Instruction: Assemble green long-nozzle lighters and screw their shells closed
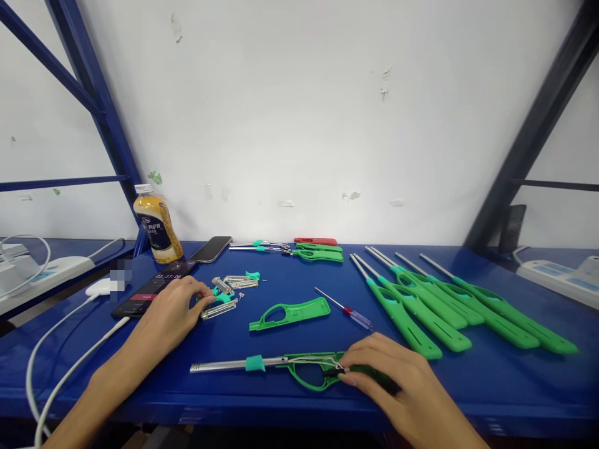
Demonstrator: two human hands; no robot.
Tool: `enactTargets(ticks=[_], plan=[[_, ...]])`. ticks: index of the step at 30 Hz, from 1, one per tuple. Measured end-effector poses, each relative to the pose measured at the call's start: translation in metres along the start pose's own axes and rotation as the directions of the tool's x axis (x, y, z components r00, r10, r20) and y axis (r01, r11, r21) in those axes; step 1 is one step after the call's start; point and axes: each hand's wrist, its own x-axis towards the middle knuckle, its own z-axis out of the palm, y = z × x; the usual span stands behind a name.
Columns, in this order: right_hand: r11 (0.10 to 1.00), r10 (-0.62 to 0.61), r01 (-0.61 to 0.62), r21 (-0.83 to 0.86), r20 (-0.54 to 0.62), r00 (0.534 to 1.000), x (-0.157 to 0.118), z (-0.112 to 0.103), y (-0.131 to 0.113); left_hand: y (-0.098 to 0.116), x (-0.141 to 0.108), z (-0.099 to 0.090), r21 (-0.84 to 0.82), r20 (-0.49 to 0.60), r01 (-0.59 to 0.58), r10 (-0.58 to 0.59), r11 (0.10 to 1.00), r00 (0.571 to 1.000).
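Observation:
My left hand (175, 308) is over the left of the blue table, thumb and fingertips pinched at a teal piece (224, 298) beside clear plastic parts (219, 310). What it grips is too small to name. Near the front edge lies an opened green lighter body (311, 381) with a metal tube (218, 366), a teal collar (255, 363) and thin wires. My right hand (393, 374) pinches a black part (333, 371) inside that body. Behind it rest a loose green half shell (297, 312) and a screwdriver (358, 318) with a clear handle.
Several green lighters (421, 299) lie at the right. Along the back are red (316, 241) and green shells and metal tubes. A phone (211, 249), a lit phone (135, 304), a yellow bottle (156, 224) and white cables (79, 362) stand or lie at the left.

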Motion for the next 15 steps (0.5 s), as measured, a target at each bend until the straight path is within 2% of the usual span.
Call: enactTargets(ticks=[3, 6, 7, 9, 11, 15], plan=[[1.0, -0.003, 0.003, 0.013, 0.008, 1.0, 0.0, 0.0, -0.001, 0.005, -0.002, -0.005, -0.008, -0.044, -0.009, 0.009, 1.0, 0.999], [1.0, -0.006, 0.005, 0.017, 0.013, 1.0, 0.0, 0.0, -0.001, 0.026, -0.012, -0.011, -0.024, -0.099, -0.034, 0.031, 0.999, 0.995], [1.0, -0.006, 0.005, 0.017, 0.016, 1.0, 0.0, 0.0, -0.001, 0.037, -0.017, -0.011, -0.036, -0.118, -0.058, 0.053, 0.998, 0.992], [1.0, -0.005, 0.005, 0.015, 0.018, 1.0, 0.0, 0.0, -0.001, 0.065, -0.029, -0.009, -0.112, -0.19, -0.185, 0.162, 0.976, 0.968], [1.0, -0.007, 0.007, 0.014, 0.02, 1.0, 0.0, 0.0, -0.001, 0.095, -0.042, -0.003, -0.16, -0.215, -0.312, 0.275, 0.936, 0.937], [1.0, -0.01, 0.01, 0.006, 0.028, 1.0, 0.0, -0.001, -0.001, 0.139, -0.058, 0.011, -0.218, -0.129, -0.412, 0.392, 0.885, 0.911]])
